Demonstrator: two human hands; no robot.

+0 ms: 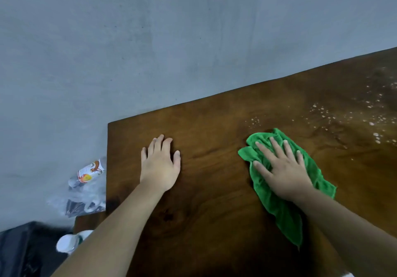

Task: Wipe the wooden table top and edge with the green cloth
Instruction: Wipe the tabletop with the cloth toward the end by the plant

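A dark wooden table top [214,139] fills the right and lower part of the view, with its left edge and far edge showing. A crumpled green cloth [285,214] lies on it right of centre. My right hand [281,169] presses flat on the cloth with fingers spread. My left hand [160,165] rests palm down on bare wood near the table's left side, holding nothing. White droplets or foam specks [343,115] dot the wood beyond and to the right of the cloth.
A grey wall or floor surface [129,51] lies beyond the table. Left of the table's edge sit a clear plastic bag with a labelled bottle [90,172], a white-capped container [68,243] and a dark bag [23,251].
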